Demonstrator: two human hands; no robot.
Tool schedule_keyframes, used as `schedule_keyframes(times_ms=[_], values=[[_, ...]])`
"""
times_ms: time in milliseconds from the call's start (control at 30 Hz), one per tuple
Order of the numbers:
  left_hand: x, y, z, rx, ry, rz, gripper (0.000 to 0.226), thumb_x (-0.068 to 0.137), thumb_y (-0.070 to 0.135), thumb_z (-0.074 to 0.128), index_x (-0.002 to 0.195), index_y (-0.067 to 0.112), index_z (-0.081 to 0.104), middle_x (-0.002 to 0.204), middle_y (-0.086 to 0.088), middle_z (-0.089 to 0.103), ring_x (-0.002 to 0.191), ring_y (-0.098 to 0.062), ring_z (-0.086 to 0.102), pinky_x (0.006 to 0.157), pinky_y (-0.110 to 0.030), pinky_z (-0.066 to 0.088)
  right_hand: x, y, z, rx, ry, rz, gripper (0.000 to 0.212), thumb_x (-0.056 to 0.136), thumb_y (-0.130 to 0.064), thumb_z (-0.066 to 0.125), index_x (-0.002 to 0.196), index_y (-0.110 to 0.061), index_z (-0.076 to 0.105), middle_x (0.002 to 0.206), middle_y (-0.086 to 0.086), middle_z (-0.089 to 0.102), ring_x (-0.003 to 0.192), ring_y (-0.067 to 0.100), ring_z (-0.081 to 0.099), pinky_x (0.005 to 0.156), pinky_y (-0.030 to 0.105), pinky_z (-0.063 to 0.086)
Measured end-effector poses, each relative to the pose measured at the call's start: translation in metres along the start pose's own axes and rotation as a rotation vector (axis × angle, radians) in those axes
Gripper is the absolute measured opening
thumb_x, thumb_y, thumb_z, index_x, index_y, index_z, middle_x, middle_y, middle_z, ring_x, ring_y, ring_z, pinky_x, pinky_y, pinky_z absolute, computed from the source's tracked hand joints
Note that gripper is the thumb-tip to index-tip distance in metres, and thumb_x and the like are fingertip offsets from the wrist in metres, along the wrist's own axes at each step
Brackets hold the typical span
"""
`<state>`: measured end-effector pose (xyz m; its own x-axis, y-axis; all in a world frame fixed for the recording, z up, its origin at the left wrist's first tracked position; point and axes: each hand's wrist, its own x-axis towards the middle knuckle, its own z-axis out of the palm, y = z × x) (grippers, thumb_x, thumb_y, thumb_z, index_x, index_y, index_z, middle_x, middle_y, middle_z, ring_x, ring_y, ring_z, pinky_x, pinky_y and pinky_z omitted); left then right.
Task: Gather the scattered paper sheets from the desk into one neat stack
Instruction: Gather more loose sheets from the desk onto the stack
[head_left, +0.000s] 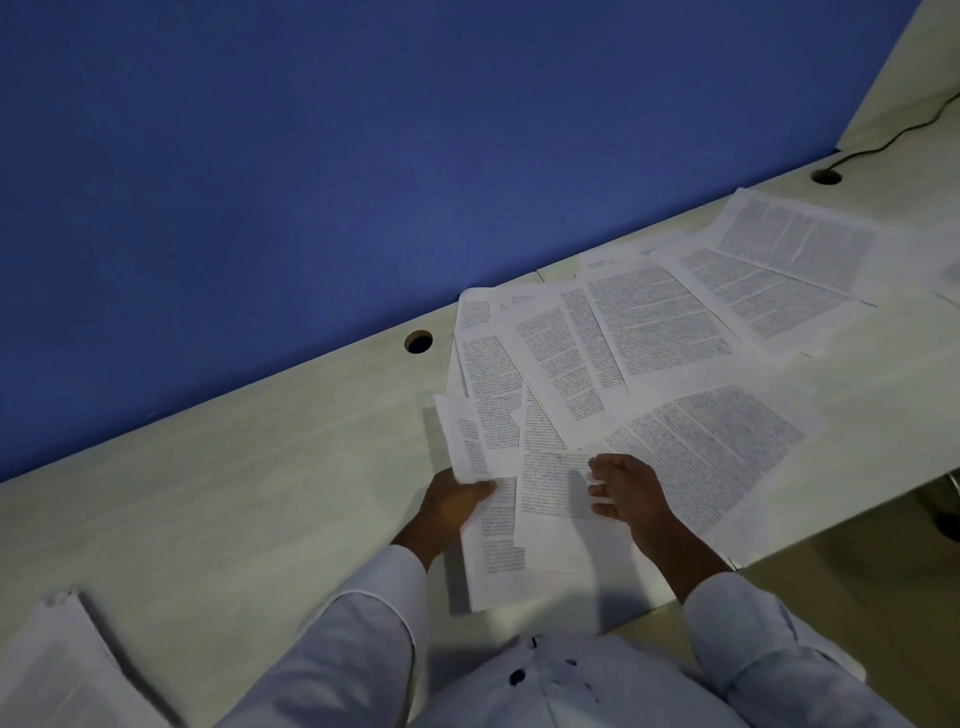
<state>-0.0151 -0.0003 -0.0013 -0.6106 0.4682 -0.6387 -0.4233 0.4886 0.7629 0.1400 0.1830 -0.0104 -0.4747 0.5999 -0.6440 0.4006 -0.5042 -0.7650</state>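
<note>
Left hand (451, 503): fingers closed on the left edge of a few sheets (493, 540). Right hand (626, 491): fingers spread, flat on an overlapping sheet. Scattered sheets (649, 332): fanned toward far right. Desk (234, 467): bare leftward; separate paper stack (57, 660) near left corner.

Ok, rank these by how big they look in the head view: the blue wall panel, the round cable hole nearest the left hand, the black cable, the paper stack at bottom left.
1. Blue wall panel
2. White paper stack, enlarged by nearness
3. Thin black cable
4. Round cable hole
</note>
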Motion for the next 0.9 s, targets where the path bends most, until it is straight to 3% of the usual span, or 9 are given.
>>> schedule_keyframes(times_ms=[67, 100, 200, 267, 400, 567, 700, 900], values=[[-0.002, 0.004, 0.009, 0.084, -0.04, 0.024, 0.039, 0.085, 0.009, 0.073, 0.123, 0.009, 0.065, 0.114, 0.001, 0.067, 0.093, -0.014, 0.067, 0.072, -0.013, 0.054, 0.001, -0.001, -0.001, 0.004, 0.009, 0.006, 0.006, 0.092, -0.017, 0.064, 0.089, -0.012, 0.065, 0.093, 0.01, 0.065, 0.078, 0.023, 0.063, 0.07, 0.036, 0.056], [-0.001, 0.005, 0.011, 0.045, -0.046, 0.025, 0.039, 0.085, 0.01, 0.074, 0.123, 0.009, 0.065, 0.114, 0.001, 0.068, 0.092, -0.013, 0.068, 0.072, -0.014, 0.054, 0.002, -0.002, -0.002, 0.009, 0.009, 0.005, 0.007, 0.092, -0.016, 0.063, 0.088, -0.012, 0.064, 0.091, 0.01, 0.065, 0.078, 0.023, 0.062, 0.071, 0.037, 0.056], [0.006, 0.012, 0.011, -0.183, -0.016, -0.02, 0.037, 0.083, 0.018, 0.076, 0.119, 0.011, 0.068, 0.113, -0.006, 0.072, 0.097, -0.023, 0.071, 0.083, -0.032, 0.058, 0.002, -0.008, -0.003, 0.034, 0.017, -0.009, 0.006, 0.093, -0.016, 0.063, 0.089, -0.011, 0.065, 0.09, 0.009, 0.065, 0.079, 0.023, 0.063, 0.073, 0.038, 0.056], [0.012, 0.015, 0.008, -0.196, -0.006, -0.033, 0.039, 0.083, 0.026, 0.077, 0.119, 0.014, 0.068, 0.113, -0.006, 0.073, 0.1, -0.025, 0.071, 0.091, -0.041, 0.056, 0.005, -0.011, -0.005, 0.038, 0.034, -0.01, 0.006, 0.092, -0.016, 0.064, 0.092, -0.011, 0.066, 0.092, 0.01, 0.066, 0.079, 0.023, 0.064, 0.075, 0.039, 0.057], [0.018, 0.021, 0.02, -0.166, -0.012, -0.035, 0.048, 0.081, 0.035, 0.077, 0.125, 0.019, 0.065, 0.117, -0.001, 0.071, 0.104, -0.022, 0.069, 0.096, -0.043, 0.053, 0.01, -0.014, -0.004, 0.014, 0.044, 0.008, 0.008, 0.093, -0.017, 0.063, 0.096, -0.009, 0.065, 0.094, 0.01, 0.066, 0.079, 0.022, 0.065, 0.074, 0.038, 0.058], [0.016, 0.025, 0.059, -0.105, -0.041, -0.024, 0.045, 0.079, 0.022, 0.08, 0.121, 0.016, 0.066, 0.119, 0.0, 0.07, 0.104, -0.019, 0.067, 0.097, -0.035, 0.052, 0.016, -0.019, 0.0, -0.052, 0.024, -0.017, 0.007, 0.094, -0.018, 0.062, 0.098, -0.013, 0.066, 0.095, 0.005, 0.067, 0.08, 0.02, 0.066, 0.065, 0.029, 0.054], [0.024, 0.026, 0.071, 0.006, 0.038, -0.028, 0.045, 0.085, 0.017, 0.075, 0.127, 0.012, 0.061, 0.118, 0.002, 0.064, 0.107, -0.023, 0.063, 0.094, -0.033, 0.051, 0.026, -0.019, 0.001, -0.121, 0.014, -0.062, 0.01, 0.095, -0.019, 0.062, 0.1, -0.013, 0.066, 0.097, 0.004, 0.069, 0.078, 0.019, 0.068, 0.059, 0.024, 0.054], [0.043, 0.032, 0.046, 0.007, 0.176, -0.058, 0.047, 0.087, 0.018, 0.072, 0.13, 0.008, 0.059, 0.124, -0.009, 0.065, 0.108, -0.027, 0.064, 0.098, -0.041, 0.051, 0.036, -0.022, -0.002, -0.17, 0.023, -0.145, 0.015, 0.095, -0.022, 0.062, 0.101, -0.009, 0.067, 0.094, 0.007, 0.07, 0.074, 0.019, 0.069, 0.054, 0.021, 0.05]])
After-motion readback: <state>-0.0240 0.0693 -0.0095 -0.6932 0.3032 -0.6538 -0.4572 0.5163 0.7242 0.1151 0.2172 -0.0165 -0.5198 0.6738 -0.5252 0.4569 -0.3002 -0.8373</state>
